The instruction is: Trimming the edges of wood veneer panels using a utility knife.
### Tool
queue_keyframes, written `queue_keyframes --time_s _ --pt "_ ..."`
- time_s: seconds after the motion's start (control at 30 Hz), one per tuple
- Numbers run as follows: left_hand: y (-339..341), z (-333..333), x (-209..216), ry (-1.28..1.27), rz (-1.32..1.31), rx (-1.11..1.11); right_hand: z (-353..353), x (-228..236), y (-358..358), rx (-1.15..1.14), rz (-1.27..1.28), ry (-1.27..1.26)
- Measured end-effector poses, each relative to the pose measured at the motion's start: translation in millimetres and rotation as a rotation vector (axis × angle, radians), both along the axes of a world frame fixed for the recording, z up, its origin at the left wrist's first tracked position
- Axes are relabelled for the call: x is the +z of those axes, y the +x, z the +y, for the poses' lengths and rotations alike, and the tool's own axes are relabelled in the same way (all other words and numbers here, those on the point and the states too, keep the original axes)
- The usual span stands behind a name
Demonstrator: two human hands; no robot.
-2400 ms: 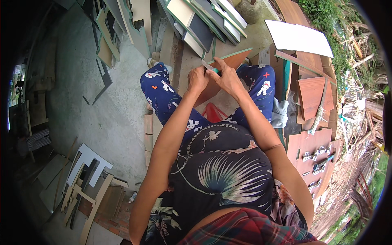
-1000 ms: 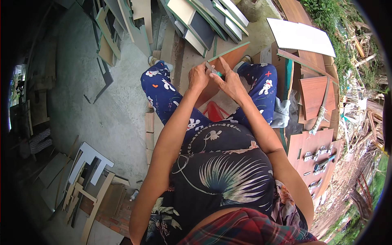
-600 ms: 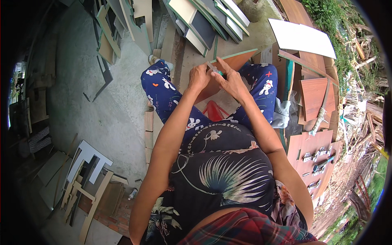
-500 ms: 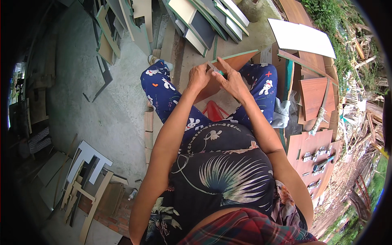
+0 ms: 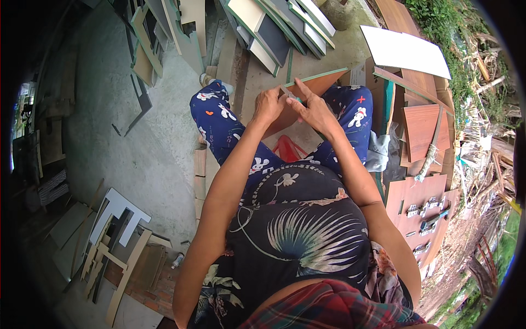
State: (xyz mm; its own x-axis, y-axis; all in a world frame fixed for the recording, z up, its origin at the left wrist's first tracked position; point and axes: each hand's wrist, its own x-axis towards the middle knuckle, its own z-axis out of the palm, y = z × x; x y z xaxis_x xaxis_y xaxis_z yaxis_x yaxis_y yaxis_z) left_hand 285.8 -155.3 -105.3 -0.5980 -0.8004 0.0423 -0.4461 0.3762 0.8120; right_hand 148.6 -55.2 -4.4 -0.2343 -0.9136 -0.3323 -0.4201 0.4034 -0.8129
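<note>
A brown board (image 5: 324, 81) with a green edge stands tilted between my knees. My left hand (image 5: 269, 105) is closed at the board's upper left edge, its fingers curled over it. My right hand (image 5: 316, 112) pinches a small flat-bladed tool (image 5: 290, 95) with a green part, held against that edge. My right index finger stretches along the board's face. The blade's tip lies close to my left fingertips, and the fingers partly hide the tool.
Cut panels (image 5: 274, 33) lean in a stack ahead. To the right are a white panel (image 5: 405, 52), a knife-like blade with a wrapped handle (image 5: 429, 159), and a brown board (image 5: 394, 205) bearing metal hinges (image 5: 424, 208). Cut frames (image 5: 129, 263) lie at lower left.
Both hands and the small tool have shifted very slightly, and the board's upper corner sits a touch further right. Both grips look the same.
</note>
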Motion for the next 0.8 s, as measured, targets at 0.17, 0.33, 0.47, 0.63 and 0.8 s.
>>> queue_keyframes --time_s 0.17,0.33,0.47,0.63,0.8 --pt "-1.4 3.4 2.6 -0.027 -0.027 -0.029 2.2 3.0 -3.9 0.001 -0.029 0.047" --pt "-3.5 5.4 6.7 -0.045 0.008 -0.044 0.8 -0.2 -3.1 -0.03 -0.065 0.07" --pt "-2.5 6.6 2.6 -0.107 -0.016 -0.039 -5.8 9.1 2.8 -0.039 -0.031 0.056" --pt "-2.3 8.3 3.9 -0.1 -0.017 -0.025 -2.6 8.3 1.9 -0.014 -0.002 0.08" --pt "1.6 7.0 1.5 -0.076 -0.015 -0.025 -0.9 2.8 3.6 -0.03 -0.041 0.076"
